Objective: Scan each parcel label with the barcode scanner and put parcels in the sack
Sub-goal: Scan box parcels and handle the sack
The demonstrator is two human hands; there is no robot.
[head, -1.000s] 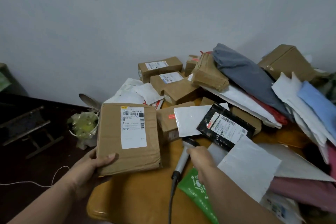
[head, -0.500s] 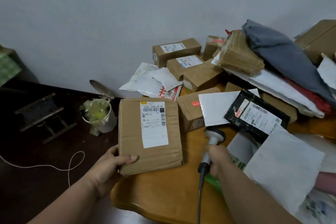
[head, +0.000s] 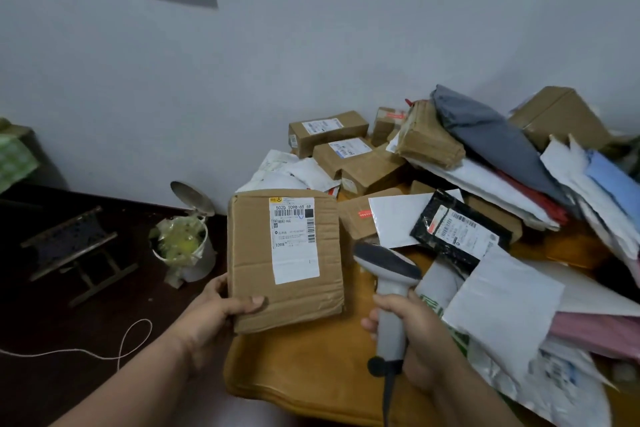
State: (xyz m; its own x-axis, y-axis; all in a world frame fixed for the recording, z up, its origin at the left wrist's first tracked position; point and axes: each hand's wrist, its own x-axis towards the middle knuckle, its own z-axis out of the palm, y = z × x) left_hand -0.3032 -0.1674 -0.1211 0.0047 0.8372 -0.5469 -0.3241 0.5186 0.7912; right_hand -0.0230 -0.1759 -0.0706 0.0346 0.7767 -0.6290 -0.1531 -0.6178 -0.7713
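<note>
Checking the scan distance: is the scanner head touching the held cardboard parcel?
Apart. The head view shows tabletop between the scanner head and the cardboard parcel's right edge.

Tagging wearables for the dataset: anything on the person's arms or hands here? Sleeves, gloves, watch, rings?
Nothing worn that shows. Both forearms are bare to the frame edge, with no sleeve cuff in view. The left hand and right hand are ungloved; no watch, band or ring is visible, though the far sides of the fingers are hidden.

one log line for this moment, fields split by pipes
phase: scanning | left hand: holds brown cardboard parcel, white label up | right hand: grips grey barcode scanner beside parcel | sack: not in view
</note>
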